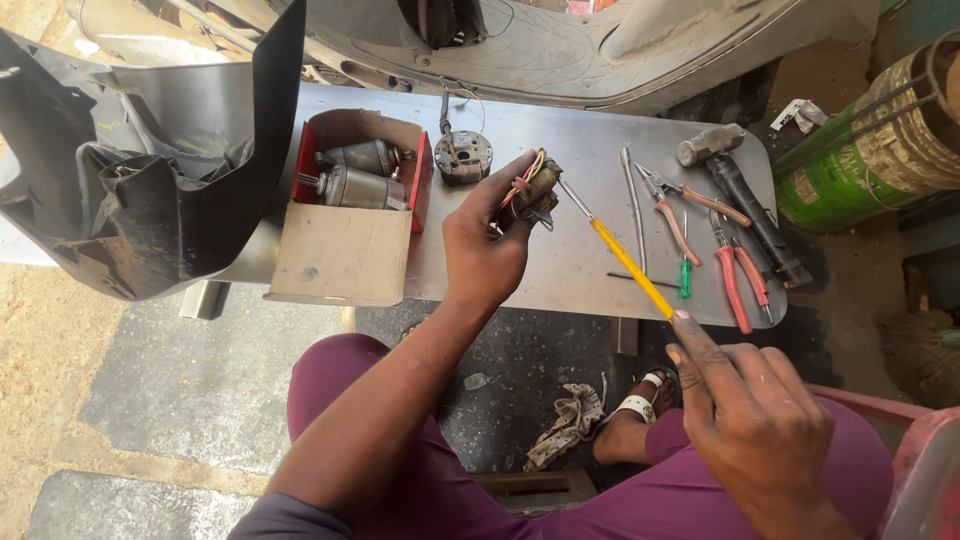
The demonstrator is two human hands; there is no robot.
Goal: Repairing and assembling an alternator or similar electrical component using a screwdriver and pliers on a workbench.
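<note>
Item: small wired electrical part (pixel 530 190), dark and grimy, with red and yellow leads. We hold it in the left hand (pixel 487 250), fingers closed round it, raised just above the worktop (pixel 560 150).

Tool: yellow-handled screwdriver (pixel 620 255), gripped in the right hand (pixel 755 420) at the handle's end, tip touching the part or nearly so; we cannot tell which.

Right of the part, on the worktop: a thin metal rod (pixel 634 210), pliers (pixel 680 205), a small green screwdriver (pixel 685 275), red-handled cutters (pixel 738 280), a hammer (pixel 745 195).

Left of the part: an open cardboard box (pixel 345 250) holding two cylindrical motors (pixel 355 175). Just beyond the part: a round wired component (pixel 462 157).

Risks, as we judge them:
- The tip may slip off the part and jab the left palm or fingers, since the part is unsupported in the air.
- The long reach, held from the handle's end, gives weak control of the tip.
- Prying may nick or tear the thin leads.
- A loosened piece may drop to the floor beside the rag (pixel 570 425).
</note>
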